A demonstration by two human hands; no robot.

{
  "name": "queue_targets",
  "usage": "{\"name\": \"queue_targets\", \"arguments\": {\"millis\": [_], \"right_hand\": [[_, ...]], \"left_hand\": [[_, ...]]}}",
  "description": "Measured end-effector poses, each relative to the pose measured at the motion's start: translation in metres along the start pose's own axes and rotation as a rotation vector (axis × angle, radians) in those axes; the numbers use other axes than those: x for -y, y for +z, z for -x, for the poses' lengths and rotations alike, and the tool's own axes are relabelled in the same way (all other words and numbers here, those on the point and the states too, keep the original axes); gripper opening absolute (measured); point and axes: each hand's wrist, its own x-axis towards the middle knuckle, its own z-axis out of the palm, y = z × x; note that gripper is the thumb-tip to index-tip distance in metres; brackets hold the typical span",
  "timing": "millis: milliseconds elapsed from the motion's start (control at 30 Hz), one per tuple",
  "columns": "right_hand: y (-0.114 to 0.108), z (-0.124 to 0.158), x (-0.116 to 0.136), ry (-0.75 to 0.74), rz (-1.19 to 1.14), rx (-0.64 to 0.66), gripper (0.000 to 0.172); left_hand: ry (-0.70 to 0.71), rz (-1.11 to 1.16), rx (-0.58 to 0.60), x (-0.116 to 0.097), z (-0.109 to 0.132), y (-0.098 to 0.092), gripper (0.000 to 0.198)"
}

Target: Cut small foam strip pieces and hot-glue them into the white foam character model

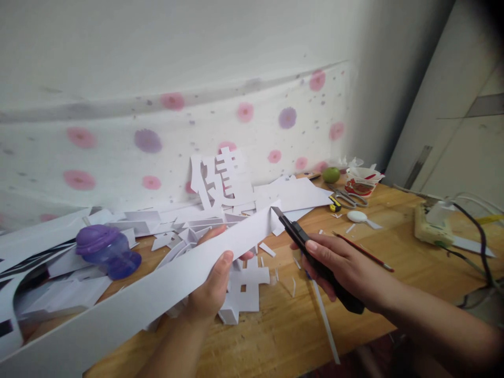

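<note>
A long white strip of board runs from the lower left up to the middle, raised above the table. My left hand grips it near its far end, thumb on the front face and fingers behind. Wrapped in my right hand is a black utility knife, its blade pointing up and left. The blade tip meets the strip's far end, where a small piece is bent. Below and behind lie white cut-out pieces, partly covered by my left hand and the strip. A white cut-out character leans upright at the wall.
A purple cup stands at left among white scraps. Toward the back right are scissors, a paper bowl, a green fruit and a tape measure. A pencil and power strip lie at right.
</note>
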Motion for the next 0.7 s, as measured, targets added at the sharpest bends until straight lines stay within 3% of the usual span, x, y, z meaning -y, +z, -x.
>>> {"name": "queue_targets", "arguments": {"millis": [567, 700], "right_hand": [[0.002, 0.007, -0.013, 0.106, 0.074, 0.089, 0.047], [0.001, 0.011, -0.019, 0.194, 0.08, 0.139, 0.046]], "left_hand": [[-0.02, 0.166, -0.116, -0.013, -0.008, 0.003, 0.043], [0.032, 0.206, -0.257, -0.021, -0.02, -0.002, 0.045]]}}
